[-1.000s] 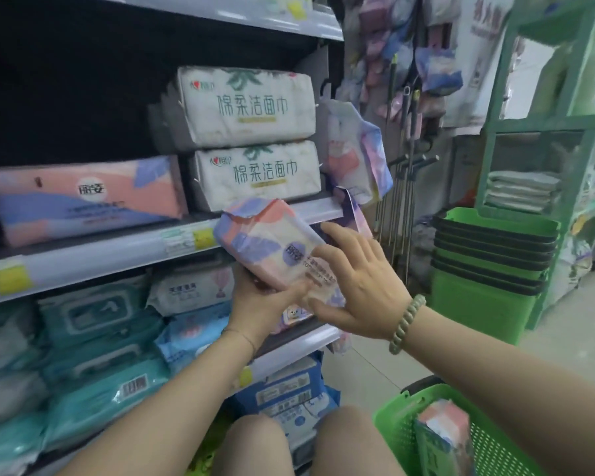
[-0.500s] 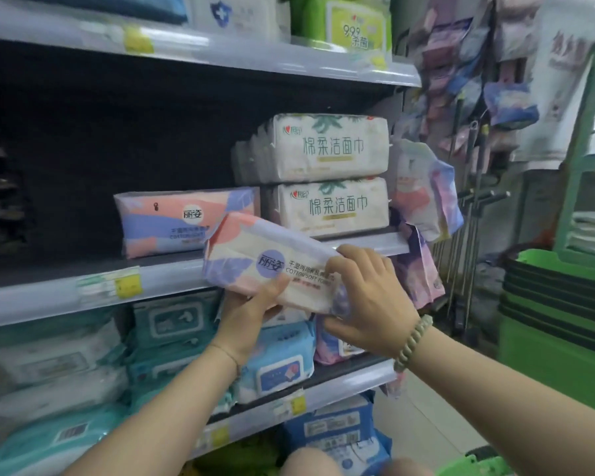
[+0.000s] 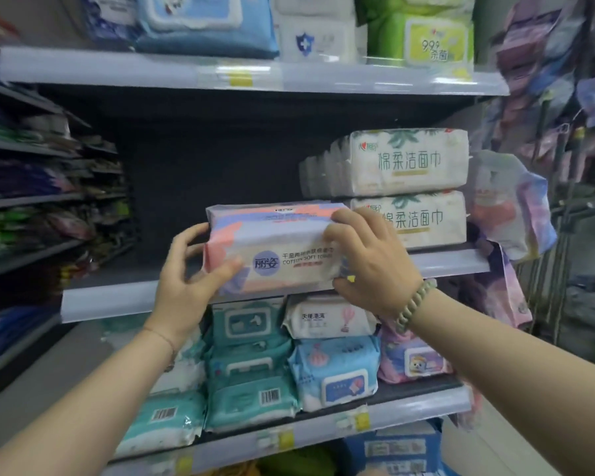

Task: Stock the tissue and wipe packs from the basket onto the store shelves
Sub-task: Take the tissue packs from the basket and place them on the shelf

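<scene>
A pink, blue and white tissue pack (image 3: 282, 266) lies level at the front edge of the middle shelf (image 3: 117, 300), label facing me. My left hand (image 3: 186, 286) grips its left end and my right hand (image 3: 368, 266) grips its right end. Just behind and above it shows the top of a matching pack (image 3: 275, 213). Immediately to the right, two white tissue packs are stacked, the upper white pack (image 3: 409, 163) lying on the lower white pack (image 3: 426, 219). The basket is out of view.
The upper shelf (image 3: 117, 68) carries blue, white and green wipe packs. The lower shelf (image 3: 409, 407) is packed with teal wipe packs (image 3: 248, 365), blue ones and pink ones. Bagged packs (image 3: 509, 207) hang off the shelf's right end. Another shelving unit (image 3: 31, 201) stands at left.
Both hands raised the pack from chest height to the middle shelf's edge and turned it level. The view tilted upward, so the basket and my knees dropped out of sight.
</scene>
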A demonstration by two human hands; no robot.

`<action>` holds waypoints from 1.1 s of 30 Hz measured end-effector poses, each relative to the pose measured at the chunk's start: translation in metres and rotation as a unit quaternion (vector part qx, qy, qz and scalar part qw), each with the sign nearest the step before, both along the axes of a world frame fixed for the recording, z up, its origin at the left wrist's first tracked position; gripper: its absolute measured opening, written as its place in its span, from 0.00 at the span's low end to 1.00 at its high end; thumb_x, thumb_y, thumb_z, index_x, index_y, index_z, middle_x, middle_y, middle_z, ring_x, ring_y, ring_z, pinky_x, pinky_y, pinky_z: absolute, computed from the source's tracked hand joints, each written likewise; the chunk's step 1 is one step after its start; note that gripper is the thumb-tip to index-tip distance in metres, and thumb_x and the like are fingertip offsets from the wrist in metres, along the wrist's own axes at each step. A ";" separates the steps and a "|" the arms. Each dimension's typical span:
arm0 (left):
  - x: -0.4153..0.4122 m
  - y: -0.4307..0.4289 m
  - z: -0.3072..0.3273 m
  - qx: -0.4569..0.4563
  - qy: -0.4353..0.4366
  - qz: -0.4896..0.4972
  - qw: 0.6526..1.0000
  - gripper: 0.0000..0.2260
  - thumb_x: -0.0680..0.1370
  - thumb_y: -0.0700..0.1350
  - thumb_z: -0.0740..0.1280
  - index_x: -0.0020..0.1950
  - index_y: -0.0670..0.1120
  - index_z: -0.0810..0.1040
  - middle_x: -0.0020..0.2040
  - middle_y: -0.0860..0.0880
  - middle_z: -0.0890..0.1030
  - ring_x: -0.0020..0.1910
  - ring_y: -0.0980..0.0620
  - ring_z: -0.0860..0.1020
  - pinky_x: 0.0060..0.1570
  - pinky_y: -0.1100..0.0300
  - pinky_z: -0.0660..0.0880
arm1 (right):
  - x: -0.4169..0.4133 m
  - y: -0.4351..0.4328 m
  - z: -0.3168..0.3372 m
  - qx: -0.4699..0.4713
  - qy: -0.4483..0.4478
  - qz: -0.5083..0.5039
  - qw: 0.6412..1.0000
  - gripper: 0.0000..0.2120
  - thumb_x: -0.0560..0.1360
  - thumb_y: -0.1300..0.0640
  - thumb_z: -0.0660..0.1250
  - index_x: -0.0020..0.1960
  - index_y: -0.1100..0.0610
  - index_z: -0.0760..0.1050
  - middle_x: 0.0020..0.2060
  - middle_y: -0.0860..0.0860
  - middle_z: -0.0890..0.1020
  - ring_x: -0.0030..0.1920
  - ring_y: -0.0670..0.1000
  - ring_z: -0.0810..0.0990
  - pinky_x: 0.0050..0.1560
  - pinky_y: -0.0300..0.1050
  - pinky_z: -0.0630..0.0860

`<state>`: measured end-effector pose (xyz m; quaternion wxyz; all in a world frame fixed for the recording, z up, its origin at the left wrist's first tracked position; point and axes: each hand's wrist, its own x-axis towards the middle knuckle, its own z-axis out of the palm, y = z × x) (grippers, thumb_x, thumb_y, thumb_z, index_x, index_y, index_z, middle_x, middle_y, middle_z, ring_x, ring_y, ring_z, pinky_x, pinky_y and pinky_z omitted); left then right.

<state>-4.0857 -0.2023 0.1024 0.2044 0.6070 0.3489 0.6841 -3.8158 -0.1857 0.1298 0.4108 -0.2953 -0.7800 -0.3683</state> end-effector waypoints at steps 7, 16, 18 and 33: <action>-0.006 0.011 0.025 -0.025 -0.088 -0.040 0.995 0.14 0.77 0.56 0.67 0.60 0.53 0.72 0.50 0.52 0.78 0.43 0.61 0.79 0.41 0.60 0.77 | -0.021 0.020 0.008 -0.006 0.039 0.018 0.999 0.36 0.60 0.73 0.66 0.66 0.54 0.65 0.63 0.63 0.72 0.63 0.66 0.70 0.61 0.60 0.72; -0.001 0.023 0.037 -0.027 -0.084 -0.022 0.996 0.12 0.82 0.47 0.61 0.65 0.51 0.65 0.58 0.52 0.74 0.51 0.58 0.77 0.33 0.69 0.75 | -0.033 0.038 0.011 -0.107 0.004 -0.021 0.994 0.44 0.67 0.65 0.73 0.77 0.50 0.57 0.75 0.62 0.58 0.73 0.68 0.55 0.69 0.64 0.62; 0.000 0.028 0.039 -0.020 -0.092 -0.026 0.995 0.14 0.80 0.50 0.64 0.64 0.53 0.65 0.61 0.51 0.73 0.54 0.56 0.77 0.35 0.64 0.78 | -0.036 0.040 0.012 -0.115 -0.005 -0.033 0.993 0.42 0.70 0.66 0.68 0.78 0.49 0.55 0.77 0.60 0.53 0.75 0.66 0.52 0.69 0.64 0.62; -0.014 0.060 0.004 0.014 0.244 0.168 0.955 0.11 0.78 0.57 0.67 0.56 0.60 0.67 0.57 0.57 0.67 0.53 0.60 0.73 0.52 0.54 0.73 | -0.041 0.060 -0.032 -0.166 -0.014 -0.095 0.981 0.21 0.76 0.52 0.61 0.68 0.54 0.68 0.58 0.53 0.74 0.52 0.57 0.75 0.47 0.54 0.74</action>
